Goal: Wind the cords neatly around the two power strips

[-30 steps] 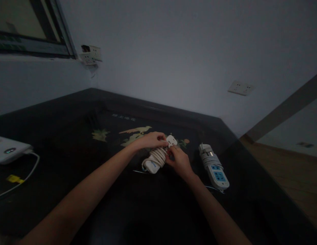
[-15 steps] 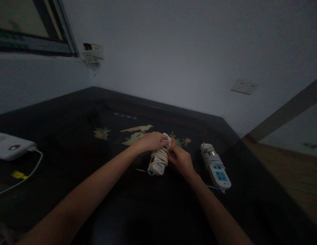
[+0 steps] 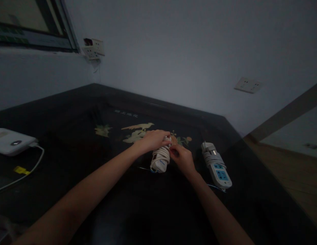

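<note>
Cord of cream-coloured round cable (image 3: 161,154), wound around a white oblong plastic power strip (image 3: 160,166) on a glossy black tabletop (image 3: 138,207).

The left hand (image 3: 155,140) is closed around the wrapped strip's far end, thumb and fingers bent; the right hand (image 3: 182,157), half closed, has its fingertips at the strip's right side, though whether they pinch the cord I cannot tell. Near the right hand lies a second white oblong power strip with blue socket panels (image 3: 221,175), wrapped in grey cord (image 3: 214,159).
</note>
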A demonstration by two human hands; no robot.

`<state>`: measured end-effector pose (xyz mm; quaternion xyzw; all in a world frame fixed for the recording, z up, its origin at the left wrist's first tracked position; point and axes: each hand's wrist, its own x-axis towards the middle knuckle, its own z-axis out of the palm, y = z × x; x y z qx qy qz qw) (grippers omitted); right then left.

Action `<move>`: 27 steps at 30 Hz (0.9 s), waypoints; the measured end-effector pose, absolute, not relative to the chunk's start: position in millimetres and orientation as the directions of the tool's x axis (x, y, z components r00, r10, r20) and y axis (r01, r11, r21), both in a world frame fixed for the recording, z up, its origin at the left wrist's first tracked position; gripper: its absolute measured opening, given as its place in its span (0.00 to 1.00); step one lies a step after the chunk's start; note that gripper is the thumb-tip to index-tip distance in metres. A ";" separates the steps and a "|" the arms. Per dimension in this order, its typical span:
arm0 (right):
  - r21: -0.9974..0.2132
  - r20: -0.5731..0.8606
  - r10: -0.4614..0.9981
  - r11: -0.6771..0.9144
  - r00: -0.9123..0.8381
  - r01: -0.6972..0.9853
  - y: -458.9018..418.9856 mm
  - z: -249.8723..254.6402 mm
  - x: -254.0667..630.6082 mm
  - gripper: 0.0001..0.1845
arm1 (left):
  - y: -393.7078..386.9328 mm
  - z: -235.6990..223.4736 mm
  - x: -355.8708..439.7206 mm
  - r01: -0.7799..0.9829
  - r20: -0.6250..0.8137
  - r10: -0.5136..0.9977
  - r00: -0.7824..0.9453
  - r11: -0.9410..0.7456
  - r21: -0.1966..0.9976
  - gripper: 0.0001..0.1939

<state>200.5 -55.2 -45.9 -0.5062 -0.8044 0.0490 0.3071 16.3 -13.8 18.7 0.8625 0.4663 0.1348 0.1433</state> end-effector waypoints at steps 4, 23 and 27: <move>-0.409 0.441 0.850 0.477 -0.289 0.778 -55.5 -45.6 199.8 0.05 | -11.5 16.7 18.6 0.736 0.109 0.802 0.587 -0.585 0.339 0.16; -0.449 0.405 0.894 0.375 -0.189 0.811 -53.7 -41.7 193.2 0.12 | -26.1 27.0 26.2 0.812 0.093 0.825 0.558 -0.565 0.144 0.16; -0.393 0.389 0.882 0.420 -0.265 0.818 -51.2 -37.8 196.8 0.22 | -25.8 25.7 26.8 0.797 0.085 0.814 0.574 -0.579 0.172 0.16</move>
